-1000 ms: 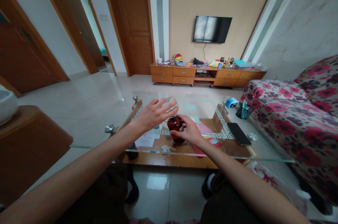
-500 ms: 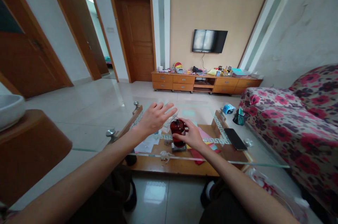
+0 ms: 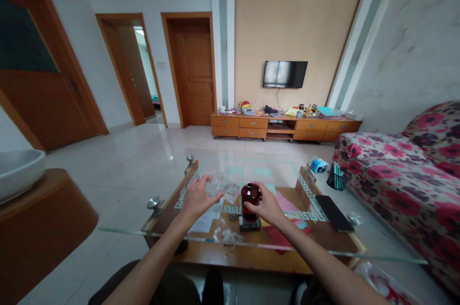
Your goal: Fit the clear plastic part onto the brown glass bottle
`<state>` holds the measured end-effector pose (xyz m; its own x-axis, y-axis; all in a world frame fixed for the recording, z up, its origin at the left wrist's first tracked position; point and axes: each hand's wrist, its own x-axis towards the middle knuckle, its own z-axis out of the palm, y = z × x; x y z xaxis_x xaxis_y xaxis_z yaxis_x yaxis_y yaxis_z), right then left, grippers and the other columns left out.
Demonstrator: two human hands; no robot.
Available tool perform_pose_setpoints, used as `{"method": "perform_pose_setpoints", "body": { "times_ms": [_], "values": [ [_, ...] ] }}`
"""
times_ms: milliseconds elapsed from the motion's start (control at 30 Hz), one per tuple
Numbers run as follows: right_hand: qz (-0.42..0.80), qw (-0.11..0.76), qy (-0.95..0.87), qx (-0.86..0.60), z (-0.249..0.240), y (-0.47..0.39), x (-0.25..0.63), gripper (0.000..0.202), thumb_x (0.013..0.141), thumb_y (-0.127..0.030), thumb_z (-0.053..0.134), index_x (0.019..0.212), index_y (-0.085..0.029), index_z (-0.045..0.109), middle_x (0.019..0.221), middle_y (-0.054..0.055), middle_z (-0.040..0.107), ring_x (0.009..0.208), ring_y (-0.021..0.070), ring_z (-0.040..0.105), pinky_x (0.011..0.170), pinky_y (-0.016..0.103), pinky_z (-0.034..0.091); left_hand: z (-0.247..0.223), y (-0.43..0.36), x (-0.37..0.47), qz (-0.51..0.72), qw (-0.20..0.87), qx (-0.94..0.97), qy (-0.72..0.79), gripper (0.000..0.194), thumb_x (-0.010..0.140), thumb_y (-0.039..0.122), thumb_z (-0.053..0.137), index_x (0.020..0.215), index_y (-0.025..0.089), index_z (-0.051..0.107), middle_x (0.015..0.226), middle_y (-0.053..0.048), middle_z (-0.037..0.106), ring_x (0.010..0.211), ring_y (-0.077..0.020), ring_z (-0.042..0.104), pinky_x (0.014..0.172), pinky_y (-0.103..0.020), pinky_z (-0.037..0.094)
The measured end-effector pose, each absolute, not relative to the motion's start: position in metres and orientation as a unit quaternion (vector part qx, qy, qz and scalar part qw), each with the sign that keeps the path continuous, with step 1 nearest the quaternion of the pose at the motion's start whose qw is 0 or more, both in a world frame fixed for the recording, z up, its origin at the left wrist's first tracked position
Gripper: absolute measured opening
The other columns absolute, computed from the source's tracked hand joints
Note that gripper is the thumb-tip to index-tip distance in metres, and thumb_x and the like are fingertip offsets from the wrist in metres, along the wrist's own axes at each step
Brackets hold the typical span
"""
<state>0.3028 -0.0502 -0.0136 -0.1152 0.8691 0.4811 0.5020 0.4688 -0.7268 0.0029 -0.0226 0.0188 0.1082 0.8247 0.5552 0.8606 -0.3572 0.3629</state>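
My right hand (image 3: 266, 203) is wrapped round the right side of a dark red bottle (image 3: 250, 201), which stands upright over a small dark square object (image 3: 249, 224) on the glass table. To the left, my left hand (image 3: 198, 198) grips a clear plastic object (image 3: 216, 185) between thumb and fingers. Another clear, box-like piece (image 3: 232, 192) shows between it and the bottle. A crumpled clear wrapper (image 3: 228, 235) lies near the table's front edge.
On the glass table (image 3: 151, 231) are a black phone (image 3: 334, 213), a pen holder (image 3: 338, 179) and a blue-white packet (image 3: 318, 165). Red paper (image 3: 279, 238) shows near the front. A flowered sofa (image 3: 406, 166) stands right, a white basin (image 3: 19, 173) left.
My left hand has lowered and closed on the clear plastic object. My right hand stays on the bottle. The head view has tilted up.
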Motion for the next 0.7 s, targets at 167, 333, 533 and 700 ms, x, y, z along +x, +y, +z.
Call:
{"method": "perform_pose_setpoints", "body": {
  "times_ms": [167, 333, 533, 700],
  "values": [
    [0.171, 0.452, -0.711, -0.511, -0.024, -0.011, 0.301, 0.068, 0.068, -0.033, 0.082, 0.132, -0.025, 0.060, 0.125, 0.009, 0.069, 0.111, 0.0319, 0.069, 0.101, 0.052, 0.055, -0.024, 0.002, -0.038, -0.372, -0.055, -0.725, -0.577, 0.062, 0.078, 0.055, 0.080, 0.127, 0.026, 0.058, 0.117, -0.008, 0.069, 0.111, -0.0339, 0.067, 0.096, -0.045, 0.054],
    [0.164, 0.451, -0.699, -0.531, -0.035, 0.016, 0.298, 0.067, 0.070, -0.038, 0.082, 0.133, -0.025, 0.061, 0.126, 0.009, 0.071, 0.110, 0.0324, 0.070, 0.100, 0.053, 0.055, -0.062, 0.017, -0.053, -0.385, -0.120, -0.695, -0.595, 0.063, 0.076, 0.057, 0.079, 0.126, 0.024, 0.058, 0.119, -0.009, 0.070, 0.105, -0.0329, 0.070, 0.093, -0.044, 0.055],
    [0.122, 0.440, -0.705, -0.543, -0.028, 0.017, 0.291, 0.079, 0.074, -0.043, 0.082, 0.146, -0.025, 0.054, 0.142, 0.013, 0.063, 0.130, 0.0360, 0.062, 0.112, 0.059, 0.049, -0.083, 0.021, -0.067, -0.355, -0.171, -0.694, -0.603, 0.063, 0.071, 0.055, 0.081, 0.123, 0.026, 0.061, 0.116, -0.006, 0.072, 0.106, -0.0313, 0.070, 0.095, -0.044, 0.055],
    [0.011, 0.483, -0.720, -0.499, 0.048, -0.042, 0.275, 0.068, 0.090, -0.042, 0.069, 0.154, -0.030, 0.049, 0.147, 0.012, 0.057, 0.135, 0.0356, 0.057, 0.116, 0.061, 0.047, -0.085, 0.022, -0.078, -0.354, -0.182, -0.684, -0.611, 0.063, 0.069, 0.058, 0.082, 0.116, 0.022, 0.061, 0.105, -0.006, 0.072, 0.100, -0.0307, 0.070, 0.090, -0.042, 0.054]
  ]
}}
